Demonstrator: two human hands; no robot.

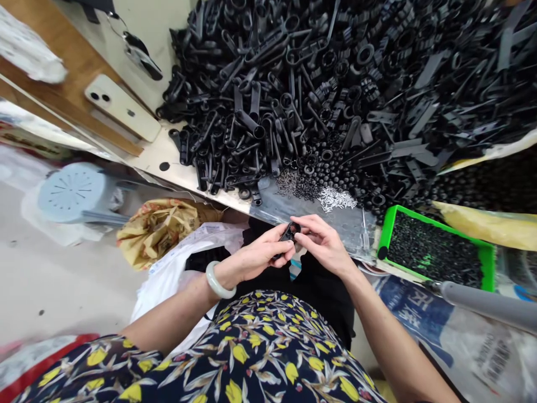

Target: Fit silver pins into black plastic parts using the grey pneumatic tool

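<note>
Heap (302,73) blocks ahead; over grey sheet (351,228), likely passable.

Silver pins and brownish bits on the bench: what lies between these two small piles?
A small pile of tiny black pieces lies there, in the head view.

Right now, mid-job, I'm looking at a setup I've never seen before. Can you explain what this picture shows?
There is no machine here, just a person's two bare hands. The one picture comes from a camera worn on the head, looking forward and down, so the person's patterned top fills the bottom. The left hand, the one beside the pale bangle, and the right hand hold a small black part. On the table lies a big heap of black parts, with small silver pins nearer the person. A green tray holds tiny dark pieces.
</note>
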